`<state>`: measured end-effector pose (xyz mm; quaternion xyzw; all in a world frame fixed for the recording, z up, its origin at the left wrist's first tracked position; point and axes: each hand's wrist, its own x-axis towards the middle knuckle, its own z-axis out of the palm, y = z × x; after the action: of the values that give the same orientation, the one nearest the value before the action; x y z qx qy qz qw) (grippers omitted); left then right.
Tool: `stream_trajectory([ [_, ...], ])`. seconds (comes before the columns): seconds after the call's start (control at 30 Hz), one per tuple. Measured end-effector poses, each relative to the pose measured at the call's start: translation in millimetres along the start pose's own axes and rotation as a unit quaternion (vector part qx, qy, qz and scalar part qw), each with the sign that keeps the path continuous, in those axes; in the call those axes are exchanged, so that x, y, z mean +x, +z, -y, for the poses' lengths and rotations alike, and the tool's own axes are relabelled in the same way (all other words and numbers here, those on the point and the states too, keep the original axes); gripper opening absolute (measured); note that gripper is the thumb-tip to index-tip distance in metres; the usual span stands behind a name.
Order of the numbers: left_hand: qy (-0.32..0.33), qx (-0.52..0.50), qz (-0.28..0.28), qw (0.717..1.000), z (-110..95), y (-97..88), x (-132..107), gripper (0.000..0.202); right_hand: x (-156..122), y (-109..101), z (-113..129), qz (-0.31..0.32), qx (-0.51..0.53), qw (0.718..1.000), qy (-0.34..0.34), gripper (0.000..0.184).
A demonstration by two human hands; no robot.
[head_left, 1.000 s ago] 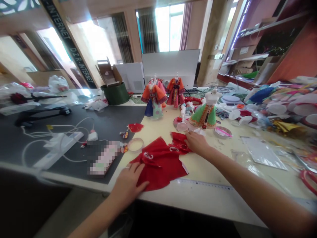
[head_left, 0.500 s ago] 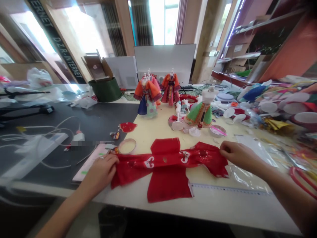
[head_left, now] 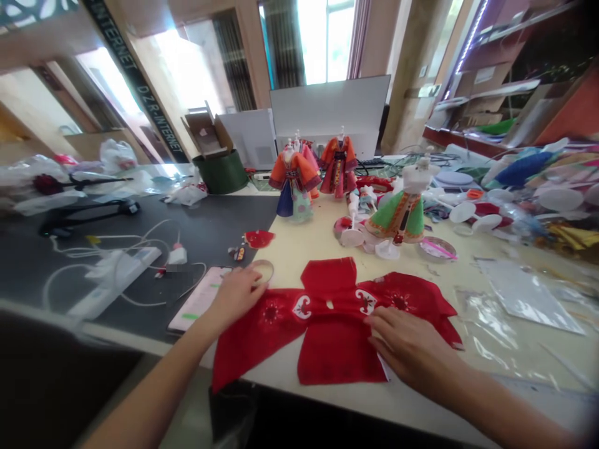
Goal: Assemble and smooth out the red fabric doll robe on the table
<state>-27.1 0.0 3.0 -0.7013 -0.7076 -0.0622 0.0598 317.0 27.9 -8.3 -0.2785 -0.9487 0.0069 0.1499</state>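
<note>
A small red doll robe (head_left: 327,324) with white embroidered patches lies spread flat near the front edge of the cream table (head_left: 309,240), sleeves stretched left and right. My left hand (head_left: 236,294) rests on the left sleeve near its top edge, fingers curled against the cloth. Fingers extended, my right hand (head_left: 406,345) lies flat on the robe's right half and presses it down. The left sleeve's end hangs over the table edge.
Dressed doll mannequins stand behind: orange (head_left: 294,184), red-orange (head_left: 340,166), green (head_left: 401,215). A tape ring (head_left: 264,269) and a phone (head_left: 199,305) lie by my left hand. Cables and a power strip (head_left: 115,277) cover the black mat. Plastic bags (head_left: 510,293) and clutter fill the right.
The crumpled robe was pulled open by both sleeves and now lies flat. My right hand left the right sleeve end and came down flat on the robe's body.
</note>
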Motion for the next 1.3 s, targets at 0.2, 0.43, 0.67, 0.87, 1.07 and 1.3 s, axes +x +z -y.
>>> stream_trajectory([
  [0.2,0.029,0.057,0.014,0.998,-7,5.9,34,0.019,-2,16,18,0.054,0.029,0.998,0.005,0.021],
  [0.43,0.081,0.058,-0.035,0.994,-18,0.3,76,0.024,-8,6,29,0.066,0.078,0.995,0.001,0.022],
  [0.67,0.210,-0.063,-0.028,0.975,-75,24.4,-11,0.038,-67,-17,-21,-0.080,0.001,0.990,0.115,0.018],
  [0.87,0.231,-0.040,0.004,0.972,-44,53.5,-32,0.046,-83,-9,-33,-0.026,-0.092,0.984,0.152,0.019],
  [1.07,0.196,-0.063,0.067,0.976,-8,37.8,3,0.040,-75,-12,-28,0.029,-0.044,0.988,0.147,0.022],
  [1.3,0.194,-0.126,-0.032,0.972,-62,10.2,4,0.033,-79,-28,-22,0.036,0.031,0.990,0.136,0.019],
])
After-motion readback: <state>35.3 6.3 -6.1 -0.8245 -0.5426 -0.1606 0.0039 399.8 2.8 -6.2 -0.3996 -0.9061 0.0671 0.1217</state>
